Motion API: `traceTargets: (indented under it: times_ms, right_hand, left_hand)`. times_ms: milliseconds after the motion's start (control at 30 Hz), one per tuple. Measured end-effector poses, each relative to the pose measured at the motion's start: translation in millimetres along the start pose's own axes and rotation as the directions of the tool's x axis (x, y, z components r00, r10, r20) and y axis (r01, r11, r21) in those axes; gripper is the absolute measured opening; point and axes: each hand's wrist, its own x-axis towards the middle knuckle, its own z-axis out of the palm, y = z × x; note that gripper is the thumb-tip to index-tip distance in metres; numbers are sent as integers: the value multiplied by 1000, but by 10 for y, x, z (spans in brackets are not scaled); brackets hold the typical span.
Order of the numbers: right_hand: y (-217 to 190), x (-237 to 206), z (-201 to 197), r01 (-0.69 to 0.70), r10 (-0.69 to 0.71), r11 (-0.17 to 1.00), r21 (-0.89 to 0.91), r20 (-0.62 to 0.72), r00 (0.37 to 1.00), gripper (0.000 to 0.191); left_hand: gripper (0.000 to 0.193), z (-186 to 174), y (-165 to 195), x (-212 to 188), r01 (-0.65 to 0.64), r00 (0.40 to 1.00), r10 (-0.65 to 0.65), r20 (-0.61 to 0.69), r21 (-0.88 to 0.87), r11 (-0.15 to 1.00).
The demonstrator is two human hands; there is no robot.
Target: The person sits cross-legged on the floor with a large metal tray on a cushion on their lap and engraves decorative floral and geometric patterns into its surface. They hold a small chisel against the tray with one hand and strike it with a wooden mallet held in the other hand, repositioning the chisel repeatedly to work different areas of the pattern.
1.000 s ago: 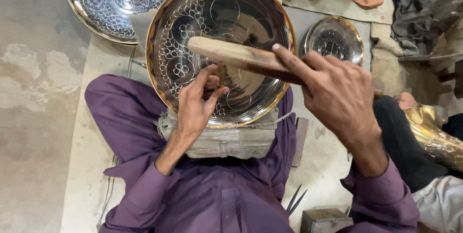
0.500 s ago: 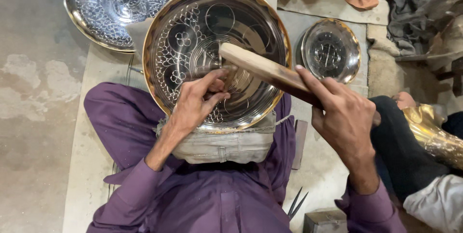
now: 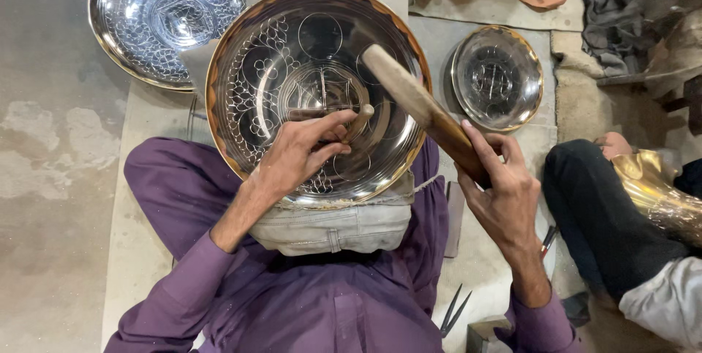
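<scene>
While left hand (image 3: 296, 154) pinches a punch (image 3: 356, 119) against the engraved bowl (image 3: 248, 82), right hand (image 3: 501, 188) grips a wooden mallet (image 3: 417, 101) just beside it.

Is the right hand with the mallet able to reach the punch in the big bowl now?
Probably yes. The right hand holds the mallet just above the punch, which the left hand steadies in the big bowl. Nothing lies between them.

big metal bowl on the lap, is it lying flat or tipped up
Tipped up: the big bowl leans on a grey pad, its engraved inside facing the camera.
</scene>
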Motion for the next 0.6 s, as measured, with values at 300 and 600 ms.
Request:
traceTargets:
  times_ms: [300,600]
  right_hand:
    - [-57,107,-82,68,-68,993,95,-9,998,81]
    - [-92,185,-84,121,-121,992,43,7,993,80]
  left_hand:
    - [54,0,13,-3,-34,999,34,-1,29,999]
    - [53,-14,116,28,21,999,-23,33,48,999]
